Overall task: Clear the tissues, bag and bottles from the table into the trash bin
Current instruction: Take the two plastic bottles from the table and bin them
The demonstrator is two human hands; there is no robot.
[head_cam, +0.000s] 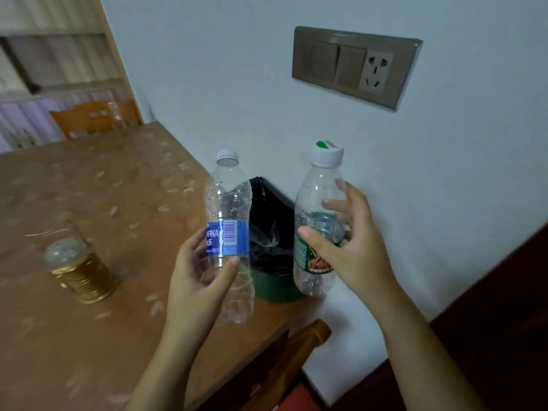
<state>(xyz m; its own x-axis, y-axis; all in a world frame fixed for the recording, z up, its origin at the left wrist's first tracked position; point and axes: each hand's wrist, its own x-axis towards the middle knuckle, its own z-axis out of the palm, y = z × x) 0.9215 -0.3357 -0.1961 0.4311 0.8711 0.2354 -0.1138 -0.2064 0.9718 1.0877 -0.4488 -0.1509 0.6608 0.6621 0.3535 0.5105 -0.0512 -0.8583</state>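
Observation:
My left hand grips an empty clear bottle with a blue label, held upright over the table's right edge. My right hand grips a second empty clear bottle with a green label and a white cap, also upright, in the air beside the wall. Between and below the two bottles stands the green trash bin lined with a black bag, on the floor between the table and the wall. Something crumpled and pale lies inside the bin. No tissues or bag show on the table.
The wooden table has a patterned top, and a gold container with a clear lid stands on it at the left. A wooden chair back sits below the table edge. A switch and socket panel is on the wall.

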